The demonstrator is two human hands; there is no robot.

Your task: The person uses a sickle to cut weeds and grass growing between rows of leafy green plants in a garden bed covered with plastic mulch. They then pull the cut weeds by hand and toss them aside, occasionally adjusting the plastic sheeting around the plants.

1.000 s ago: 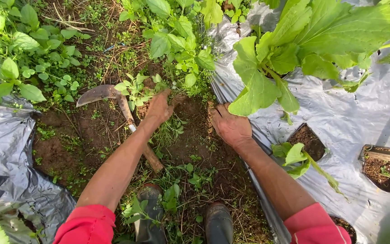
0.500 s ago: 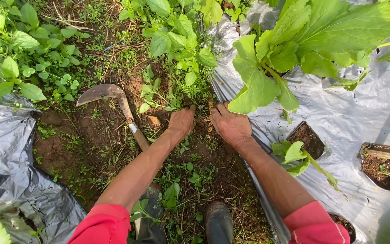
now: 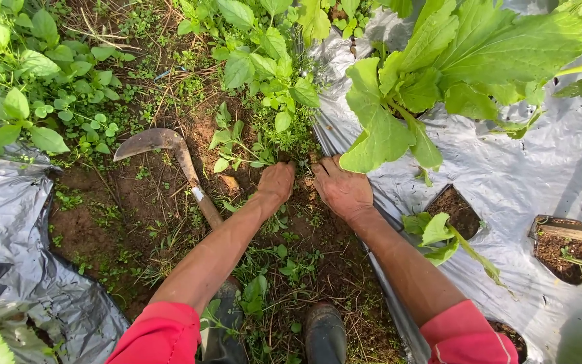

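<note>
Since the earlier frames, the left hand [image 3: 277, 180] has crossed from beside the sickle [image 3: 170, 158] to the right hand [image 3: 342, 190], and its fingers are now clamped on the base of a leafy weed [image 3: 237, 143] in the soil. Fingers together and curled, the right hand presses on the dirt at the edge of the silver plastic mulch [image 3: 506, 168], gripping nothing visible.

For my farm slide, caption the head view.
Two hands pull weeds beside a sickle.
</note>
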